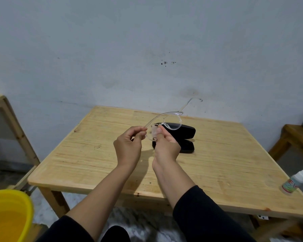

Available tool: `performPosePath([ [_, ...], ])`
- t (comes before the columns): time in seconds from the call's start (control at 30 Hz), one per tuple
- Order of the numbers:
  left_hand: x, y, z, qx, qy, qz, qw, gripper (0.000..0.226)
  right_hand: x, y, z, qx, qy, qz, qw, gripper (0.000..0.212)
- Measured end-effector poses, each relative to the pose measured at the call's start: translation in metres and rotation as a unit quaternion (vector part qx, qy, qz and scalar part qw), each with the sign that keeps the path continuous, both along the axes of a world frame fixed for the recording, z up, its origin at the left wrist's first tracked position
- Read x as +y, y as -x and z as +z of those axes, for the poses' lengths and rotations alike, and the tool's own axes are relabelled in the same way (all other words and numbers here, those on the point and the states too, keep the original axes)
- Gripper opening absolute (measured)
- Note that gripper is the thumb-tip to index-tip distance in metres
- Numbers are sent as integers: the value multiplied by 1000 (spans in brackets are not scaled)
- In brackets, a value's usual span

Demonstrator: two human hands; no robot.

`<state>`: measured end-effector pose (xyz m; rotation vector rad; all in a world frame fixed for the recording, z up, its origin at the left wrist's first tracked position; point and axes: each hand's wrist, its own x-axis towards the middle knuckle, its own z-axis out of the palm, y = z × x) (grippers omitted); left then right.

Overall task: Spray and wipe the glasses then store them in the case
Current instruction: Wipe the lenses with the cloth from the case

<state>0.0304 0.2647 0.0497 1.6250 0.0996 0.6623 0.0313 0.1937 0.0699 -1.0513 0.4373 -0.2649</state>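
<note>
I hold clear-framed glasses [171, 122] in the air above the middle of the wooden table [226, 154]. My left hand [129, 147] pinches the end of one temple arm. My right hand [166, 144] grips the frame near the bridge, thumb on the near lens. The other temple arm sticks up and away toward the wall. Right behind my hands the black glasses case [184, 135] lies open on the table, partly hidden by my right hand. A small white spray bottle [296, 183] stands at the table's right edge. No wiping cloth is visible.
A yellow bucket [9, 213] sits low at the front left, beside the table's leg. A wooden frame [9, 117] leans at the left. A low wooden stool [296, 138] stands at the right. The grey wall runs close behind the table.
</note>
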Motion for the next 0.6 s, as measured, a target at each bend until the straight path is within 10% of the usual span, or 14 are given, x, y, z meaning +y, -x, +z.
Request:
performPosePath([
  [0.3, -6, 3, 2, -22, -22, -36, 999, 15, 3, 4, -4, -39, 70, -28, 996, 17],
  [0.6, 8, -2, -1, -24, -19, -37, 999, 27, -14, 4, -4, -91, 215, 162, 959, 26],
])
